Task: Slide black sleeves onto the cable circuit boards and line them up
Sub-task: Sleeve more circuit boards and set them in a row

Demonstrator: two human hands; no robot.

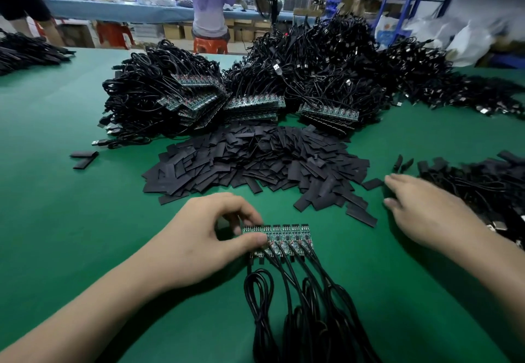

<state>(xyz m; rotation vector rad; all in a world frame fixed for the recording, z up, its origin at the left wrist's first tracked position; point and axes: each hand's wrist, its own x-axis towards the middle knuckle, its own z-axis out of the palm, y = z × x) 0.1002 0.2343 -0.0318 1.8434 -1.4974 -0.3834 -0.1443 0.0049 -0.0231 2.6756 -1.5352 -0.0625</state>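
On the near worktop (71, 220) the left grip (210, 237) pinched a row of boards (287, 237), none yet sleeved, while the right grip (426, 209), fingers loose and empty, hovered just right of the sleeve pile (255, 161).

At lower centre, on a green table top (71, 192), a left hand (204, 237) pinches the left end of a row of small green circuit boards (287, 237). Their thin black cables (298, 306) trail to the bottom edge. At right, a right hand (426, 209), fingers loosely straight, lies beside a central pile of flat black sleeves (255, 161). Heaps of coiled black cables (312, 73) fill the upper centre.
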